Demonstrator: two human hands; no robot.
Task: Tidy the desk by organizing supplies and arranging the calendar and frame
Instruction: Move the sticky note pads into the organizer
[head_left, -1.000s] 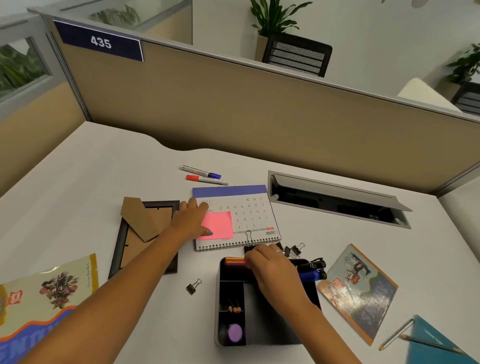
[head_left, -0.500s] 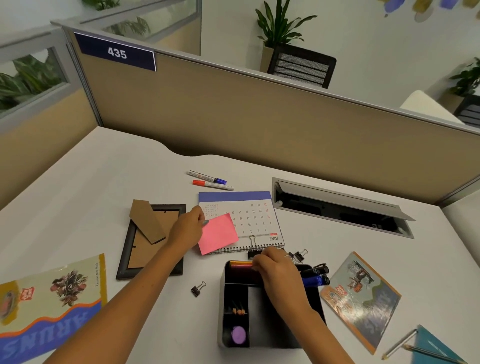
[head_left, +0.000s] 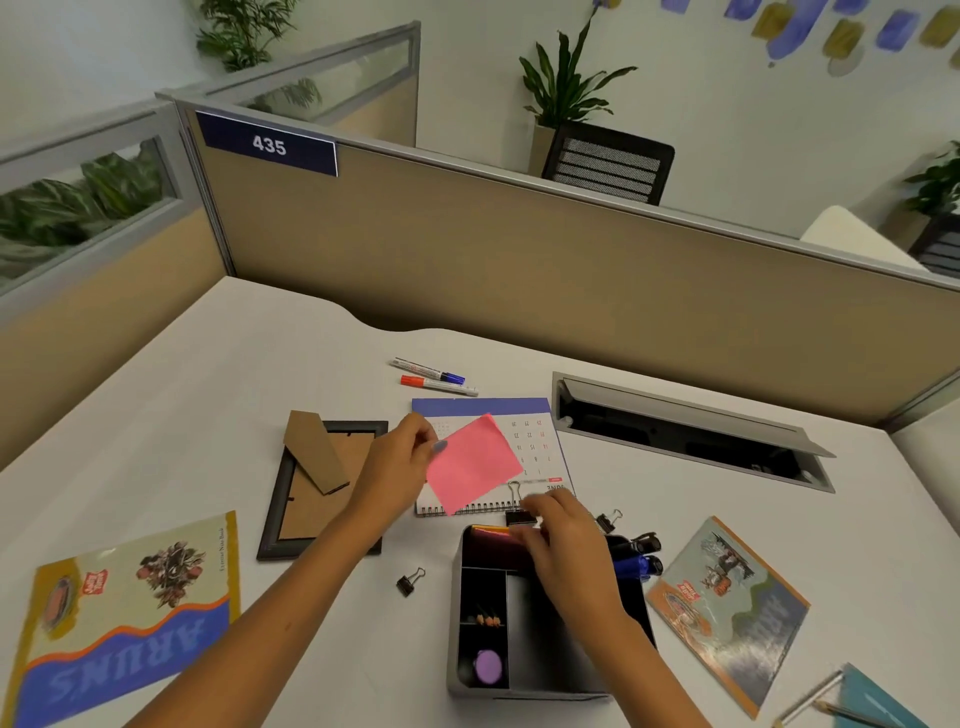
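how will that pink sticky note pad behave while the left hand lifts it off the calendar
The pink sticky note pad is probably light: the left hand pinches it by one corner alone. It looks fairly flat, so likely a somewhat stiff stack. It may swing or twist over the calendar.

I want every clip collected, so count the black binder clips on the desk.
3 in view: one binder clip left of the organizer, one clipped on the calendar edge, one right of the right hand. Hands may hide more.

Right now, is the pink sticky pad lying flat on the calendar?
No. The left hand pinches the pink sticky pad by its corner and holds it tilted above the calendar.
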